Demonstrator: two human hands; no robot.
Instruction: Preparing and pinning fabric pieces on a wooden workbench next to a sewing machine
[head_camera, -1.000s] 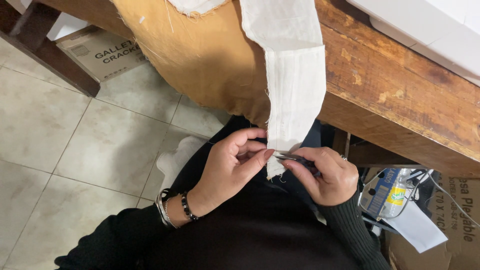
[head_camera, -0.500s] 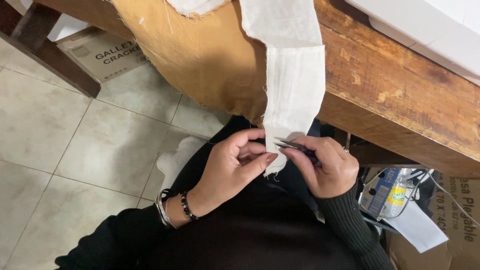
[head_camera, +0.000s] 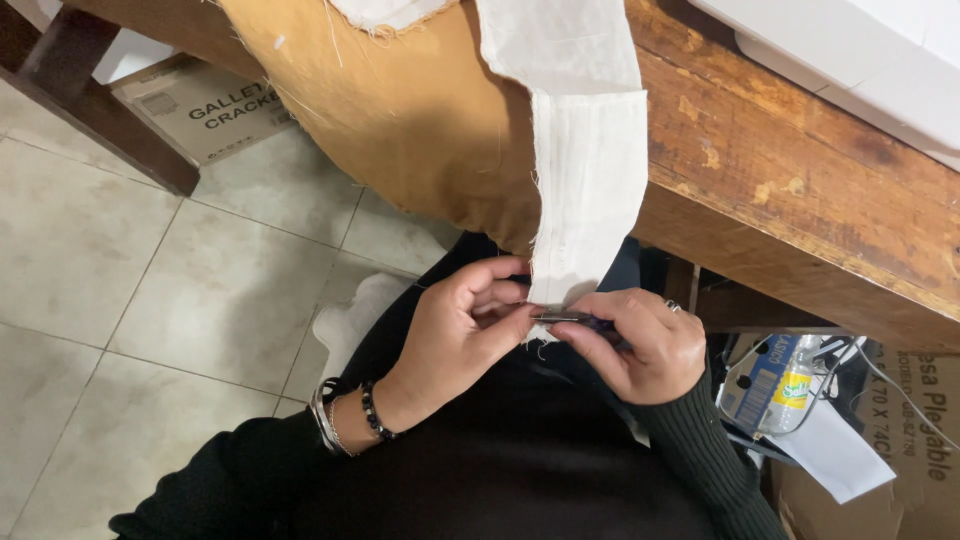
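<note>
A white fabric strip (head_camera: 588, 190) hangs over the front edge of the wooden table (head_camera: 800, 180), down across a tan cloth (head_camera: 420, 120) draped over that same edge. The strip's lower end sits just below the table edge, over the person's lap, and both hands meet there.

The left hand (head_camera: 455, 335) pinches the bottom hem of the strip between thumb and fingertips, the grip closed on the fabric. The right hand (head_camera: 640, 345) is clenched around a small dark-handled metal tool (head_camera: 570, 318), which lies level, its tip touching the hem right at the left thumb.

Compared with half a second ago, the tool has dropped from a slight upward slant to nearly flat, and its tip has closed in on the hem. The left hand has hardly shifted and keeps its pinch; the strip hangs as it did.

On the left wrist, beaded and metal bracelets (head_camera: 345, 420) show against the black sleeve. Under the table, to the right of the hands, a plastic bottle (head_camera: 795, 385) stands among papers and a cardboard box (head_camera: 900, 470). Left of the table, another cardboard box (head_camera: 215, 110) rests on the tiled floor (head_camera: 120, 300).
</note>
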